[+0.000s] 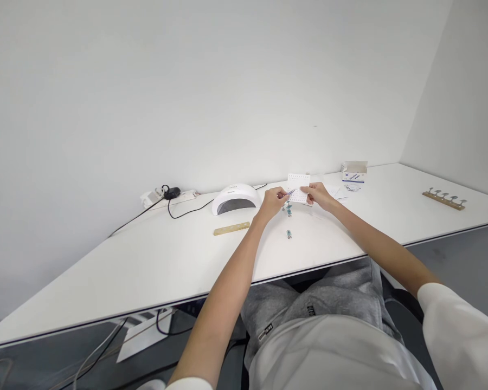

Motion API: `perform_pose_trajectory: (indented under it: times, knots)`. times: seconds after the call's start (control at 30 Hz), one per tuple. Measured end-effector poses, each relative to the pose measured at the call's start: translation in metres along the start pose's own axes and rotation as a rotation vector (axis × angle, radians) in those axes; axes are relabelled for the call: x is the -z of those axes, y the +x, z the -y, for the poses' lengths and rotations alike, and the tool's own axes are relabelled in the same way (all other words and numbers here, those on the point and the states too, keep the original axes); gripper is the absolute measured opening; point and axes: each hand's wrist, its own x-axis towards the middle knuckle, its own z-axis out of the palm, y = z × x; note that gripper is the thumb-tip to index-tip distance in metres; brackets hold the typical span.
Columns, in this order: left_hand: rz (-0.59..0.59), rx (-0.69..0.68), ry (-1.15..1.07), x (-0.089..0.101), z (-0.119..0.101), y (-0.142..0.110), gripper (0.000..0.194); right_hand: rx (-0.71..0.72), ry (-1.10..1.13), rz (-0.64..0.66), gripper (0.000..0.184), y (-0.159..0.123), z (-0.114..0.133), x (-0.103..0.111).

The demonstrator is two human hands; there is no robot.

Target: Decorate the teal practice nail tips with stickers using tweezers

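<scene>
In my left hand [275, 202] I pinch slim purplish tweezers [290, 192], their tip against the face of a white card [299, 179]. Rows of small marks or holes cover that card. My right hand [319, 194] grips its right edge, with the thumb lying on the front, and holds it tilted up above the table. Just below the card lie small teal pieces [289, 212], partly behind my left hand. Another small teal piece [289, 234] lies nearer to me. What the tweezers touch is too small to make out.
On the white table [166, 271] stand a white arched lamp [236, 196] and a gold strip [231, 228], left of my hands. A power strip [152, 199] with cables lies farther left. An open small box [354, 172] stands behind; a wooden bar with metal discs [444, 200] lies right.
</scene>
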Motion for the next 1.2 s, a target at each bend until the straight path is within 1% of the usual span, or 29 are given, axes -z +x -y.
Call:
perform_pose_trajectory:
  times: [0.5, 0.7, 0.83, 1.0, 1.2]
  knots:
    - [-0.013, -0.005, -0.012, -0.0009, 0.0005, -0.0003, 0.027, -0.022, 0.022, 0.002, 0.032, -0.0033, 0.0042, -0.0009]
    - [0.000, -0.001, -0.007, -0.0001, 0.0039, 0.0005, 0.022, -0.034, 0.042, 0.006, 0.031, -0.0028, 0.0038, -0.0012]
    - [-0.003, -0.007, -0.005, 0.0002, 0.0025, 0.0010, 0.018, -0.026, 0.040, 0.007, 0.030, -0.0017, 0.0028, -0.0002]
    - [-0.008, 0.004, -0.018, 0.0004, -0.0016, -0.0006, 0.020, -0.039, 0.032, 0.008, 0.029, -0.0017, 0.0035, 0.0004]
    - [-0.009, -0.006, -0.004, 0.0008, -0.0010, -0.0009, 0.024, -0.060, 0.042, 0.009, 0.029, -0.0043, 0.0065, -0.0004]
